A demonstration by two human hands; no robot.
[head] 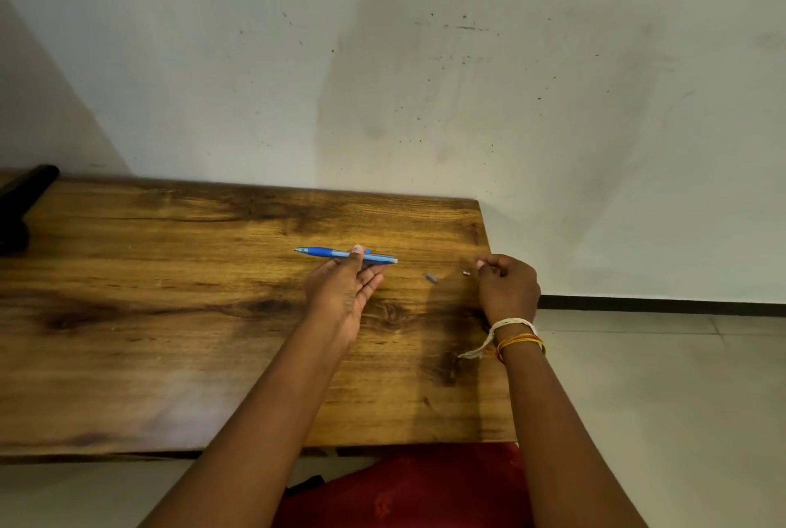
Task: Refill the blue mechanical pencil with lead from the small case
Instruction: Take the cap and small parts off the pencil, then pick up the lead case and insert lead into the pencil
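Observation:
The blue mechanical pencil lies level across the fingers of my left hand, pinned by the thumb, tip pointing left, just above the wooden table. A small grey piece rests on the table to the right of the pencil. A tiny dark piece sits just left of my right hand. My right hand has its fingers curled near the table's right edge; whether it pinches anything is too small to tell. No lead case can be made out.
The table stands against a pale wall. A black object lies at the table's far left. The table's right edge drops to a tiled floor. Red cloth shows below the near edge.

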